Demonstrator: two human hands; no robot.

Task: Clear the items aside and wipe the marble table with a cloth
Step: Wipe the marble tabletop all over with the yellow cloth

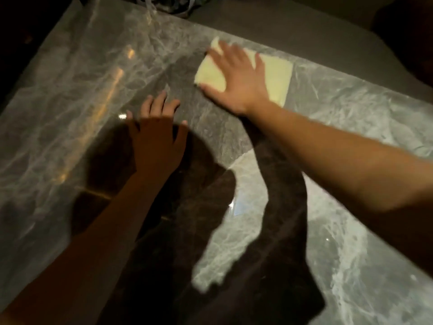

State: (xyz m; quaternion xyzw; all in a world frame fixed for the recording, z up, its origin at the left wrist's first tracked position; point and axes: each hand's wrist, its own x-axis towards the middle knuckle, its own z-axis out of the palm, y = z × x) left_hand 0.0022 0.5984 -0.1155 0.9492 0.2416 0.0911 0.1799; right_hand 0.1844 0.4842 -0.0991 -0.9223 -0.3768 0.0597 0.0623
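Observation:
A glossy grey marble table (70, 109) with white veins fills the view. A folded pale yellow cloth (278, 78) lies flat near the table's far edge. My right hand (236, 78) presses palm-down on the cloth with fingers spread, covering its left half. My left hand (157, 134) rests flat on the bare marble, nearer to me and left of the cloth, fingers apart, holding nothing. Dark shadows of my arms and head fall across the middle of the table.
Beyond the table's far edge lies a grey floor or surface (293, 26). A dark patterned object (168, 5) sits at the top of the view past the far edge. The surroundings left and right are dark.

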